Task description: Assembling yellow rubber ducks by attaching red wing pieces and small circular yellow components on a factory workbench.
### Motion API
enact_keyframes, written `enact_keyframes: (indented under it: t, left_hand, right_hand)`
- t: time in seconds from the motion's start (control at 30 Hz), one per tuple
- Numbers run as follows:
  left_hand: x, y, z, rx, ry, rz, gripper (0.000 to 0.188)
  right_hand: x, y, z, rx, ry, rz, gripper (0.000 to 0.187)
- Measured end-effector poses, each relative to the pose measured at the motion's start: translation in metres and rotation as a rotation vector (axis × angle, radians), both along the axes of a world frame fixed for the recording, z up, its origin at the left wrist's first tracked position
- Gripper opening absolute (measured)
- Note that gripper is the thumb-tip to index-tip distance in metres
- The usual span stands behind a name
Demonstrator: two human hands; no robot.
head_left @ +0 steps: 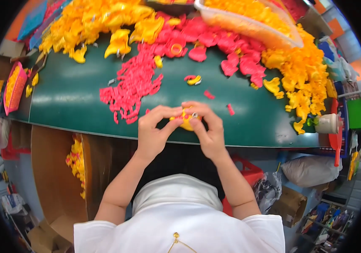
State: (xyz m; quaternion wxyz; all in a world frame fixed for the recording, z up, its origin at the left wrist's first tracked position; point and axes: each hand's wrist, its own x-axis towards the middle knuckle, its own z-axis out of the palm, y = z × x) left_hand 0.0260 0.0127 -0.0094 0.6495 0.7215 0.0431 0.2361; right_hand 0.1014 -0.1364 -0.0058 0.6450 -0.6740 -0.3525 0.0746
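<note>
Close to the table's near edge, a small yellow plastic part [186,125] with red bits and a round metal piece on it is held between both hands. My left hand [154,127] pinches its left side, fingers curled over the top. On the other side my right hand [209,134] grips it, thumb and fingers near the metal piece. The fingers cover much of the part. Just beyond lies a small yellow and red piece with metal [193,80], along with loose pink strips [208,94]. Left of them spreads a heap of small pink strips [132,82].
Yellow shell-like parts [100,19] are piled at the far left, pink ones [206,38] in the middle, orange-yellow ones [300,76] at right. A translucent bin [227,20] stands far back. A white cup [326,124] is at the right edge; a cardboard box [54,168] is below left.
</note>
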Motion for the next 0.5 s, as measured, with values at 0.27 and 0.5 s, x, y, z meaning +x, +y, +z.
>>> enact_keyframes:
  t: [0.27,0.5]
  left_hand:
    - [-0.002,-0.025,-0.004,-0.308,-0.088,-0.074,0.018]
    - [-0.004,-0.009,-0.002,-0.191,0.074,-0.047,0.024]
  right_hand:
    - [-0.01,-0.01,-0.007,0.398,0.496,0.092,0.022]
    - [-0.015,-0.002,-0.015,0.199,0.262,-0.017,0.022]
